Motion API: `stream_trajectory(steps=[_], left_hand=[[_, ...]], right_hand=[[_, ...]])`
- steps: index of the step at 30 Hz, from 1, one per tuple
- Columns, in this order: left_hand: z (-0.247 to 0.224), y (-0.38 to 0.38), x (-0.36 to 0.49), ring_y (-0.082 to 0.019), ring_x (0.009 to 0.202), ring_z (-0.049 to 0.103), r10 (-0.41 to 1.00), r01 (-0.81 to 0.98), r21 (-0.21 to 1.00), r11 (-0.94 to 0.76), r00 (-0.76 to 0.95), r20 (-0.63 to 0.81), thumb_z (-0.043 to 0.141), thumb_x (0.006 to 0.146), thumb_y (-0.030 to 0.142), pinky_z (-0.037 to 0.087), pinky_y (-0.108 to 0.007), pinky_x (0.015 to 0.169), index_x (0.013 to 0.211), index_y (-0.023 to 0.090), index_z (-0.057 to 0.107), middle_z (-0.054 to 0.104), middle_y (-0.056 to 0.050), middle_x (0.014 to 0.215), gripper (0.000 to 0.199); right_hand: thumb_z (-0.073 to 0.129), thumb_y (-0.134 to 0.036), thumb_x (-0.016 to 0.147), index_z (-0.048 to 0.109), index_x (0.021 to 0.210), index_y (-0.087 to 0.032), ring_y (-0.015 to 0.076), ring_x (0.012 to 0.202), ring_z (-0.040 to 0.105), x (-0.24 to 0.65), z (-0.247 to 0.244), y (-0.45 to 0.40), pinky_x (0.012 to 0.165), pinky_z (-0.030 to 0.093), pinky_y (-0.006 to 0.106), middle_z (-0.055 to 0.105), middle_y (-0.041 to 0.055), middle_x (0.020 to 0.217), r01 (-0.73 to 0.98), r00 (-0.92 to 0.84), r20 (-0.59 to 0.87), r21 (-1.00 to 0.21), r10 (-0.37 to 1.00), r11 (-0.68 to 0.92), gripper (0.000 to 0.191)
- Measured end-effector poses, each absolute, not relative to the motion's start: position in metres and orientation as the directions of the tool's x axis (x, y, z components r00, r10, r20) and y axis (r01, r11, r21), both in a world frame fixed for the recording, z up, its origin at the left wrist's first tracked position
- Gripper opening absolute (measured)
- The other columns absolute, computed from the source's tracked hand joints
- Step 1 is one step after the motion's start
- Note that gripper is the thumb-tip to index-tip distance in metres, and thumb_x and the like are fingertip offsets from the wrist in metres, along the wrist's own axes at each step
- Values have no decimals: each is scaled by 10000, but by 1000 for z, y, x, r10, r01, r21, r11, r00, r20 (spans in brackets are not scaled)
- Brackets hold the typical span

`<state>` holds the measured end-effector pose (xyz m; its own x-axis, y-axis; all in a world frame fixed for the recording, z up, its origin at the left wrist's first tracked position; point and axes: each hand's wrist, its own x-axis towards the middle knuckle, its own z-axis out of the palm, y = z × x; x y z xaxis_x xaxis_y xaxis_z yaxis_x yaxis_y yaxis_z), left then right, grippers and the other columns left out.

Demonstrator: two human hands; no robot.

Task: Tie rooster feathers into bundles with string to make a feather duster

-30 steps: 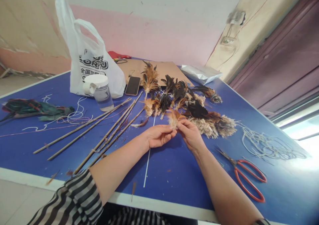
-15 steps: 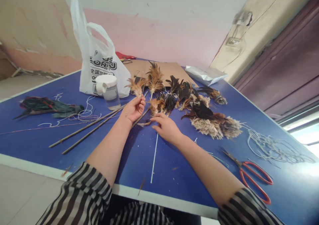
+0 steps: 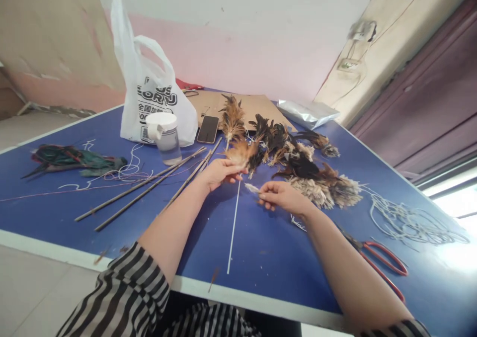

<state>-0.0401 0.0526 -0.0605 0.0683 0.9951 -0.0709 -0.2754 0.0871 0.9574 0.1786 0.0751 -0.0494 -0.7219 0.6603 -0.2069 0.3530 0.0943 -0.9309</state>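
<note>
My left hand point(image 3: 222, 174) is closed on a fluffy orange-brown feather tuft point(image 3: 241, 153), held just above the blue table point(image 3: 197, 257). To its right, my right hand point(image 3: 278, 197) pinches a small pale feather point(image 3: 252, 188) between thumb and fingers. Dark feather bunches point(image 3: 276, 137) lie behind my hands, and brown and cream feather bundles point(image 3: 324, 188) lie to the right. An upright-looking brown feather piece point(image 3: 233, 118) rests on a cardboard sheet point(image 3: 261, 106). Under my left hand a thin white stick point(image 3: 234, 227) runs toward the front edge.
Thin sticks point(image 3: 137, 188), a phone point(image 3: 207, 129), a lidded water jar point(image 3: 167, 143) and a white bag point(image 3: 149, 93) stand or lie left of centre. Green feathers point(image 3: 74, 160) are far left. At right are red-handled scissors point(image 3: 383, 257), pale string point(image 3: 406, 217) and a silver packet point(image 3: 307, 112).
My left hand has moved right with its feather tuft, uncovering the phone. My right hand has moved right and now pinches a pale feather.
</note>
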Motion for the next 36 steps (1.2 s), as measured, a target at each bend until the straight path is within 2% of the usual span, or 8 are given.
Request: stream_trajectory(steps=[3,6,9,15,24,31,34,36], left_hand=[[-65,48,-19,-100,551,615,971,-66,990,125,215,-108,698,646,242,452,-147,432,775,77,673,673,-135,863,211],[-68,44,-5,-101,520,608,944,9,985,172,285,-167,690,653,255,452,-152,442,752,78,663,674,-105,700,205],[-70,43,1,-111,518,614,927,15,972,234,297,-228,682,659,254,454,-156,457,722,81,639,651,-80,583,189],[-77,43,6,-118,587,633,902,14,962,271,345,-259,688,647,298,471,-173,496,737,72,642,679,-107,729,247],[-79,42,12,-99,562,613,898,-18,954,298,343,-274,728,594,294,482,-191,537,704,77,658,668,-76,672,253],[-73,38,16,-109,529,600,877,71,956,286,381,-291,727,582,274,482,-221,541,649,73,663,644,-69,584,221],[-74,39,18,-122,538,603,896,48,964,261,360,-260,716,593,297,473,-236,535,660,78,666,650,-80,605,235],[-76,41,19,-141,623,622,946,-51,977,206,264,-186,706,607,320,477,-248,574,726,92,679,674,-97,707,259]], right_hand=[[610,-318,702,584,731,-142,75,493,489,203,-51,73,452,377,193,584,-3,612,393,-709,-213,-911,672,125,180],[595,-320,714,599,740,-145,70,474,452,213,-54,74,453,355,195,549,-23,559,413,-705,-190,-893,684,179,177],[592,-324,709,607,738,-146,70,463,429,214,-56,76,447,332,198,528,-33,532,423,-685,-170,-885,708,197,181],[592,-340,692,588,713,-147,59,419,347,213,-60,79,408,243,198,455,-60,477,429,-605,-154,-889,781,157,194],[573,-307,691,526,628,-158,47,417,291,214,-67,80,416,200,195,391,-81,452,396,-542,-86,-903,836,164,169],[527,-164,655,590,665,-144,44,430,314,208,-66,75,427,228,190,432,-73,479,335,-510,-47,-931,859,147,66],[567,-208,661,590,673,-145,50,429,349,208,-69,77,423,255,189,462,-62,484,280,-454,-24,-953,891,117,68],[610,-288,666,594,741,-154,62,447,395,208,-72,79,427,293,188,490,-52,512,170,-322,15,-983,947,73,154]])
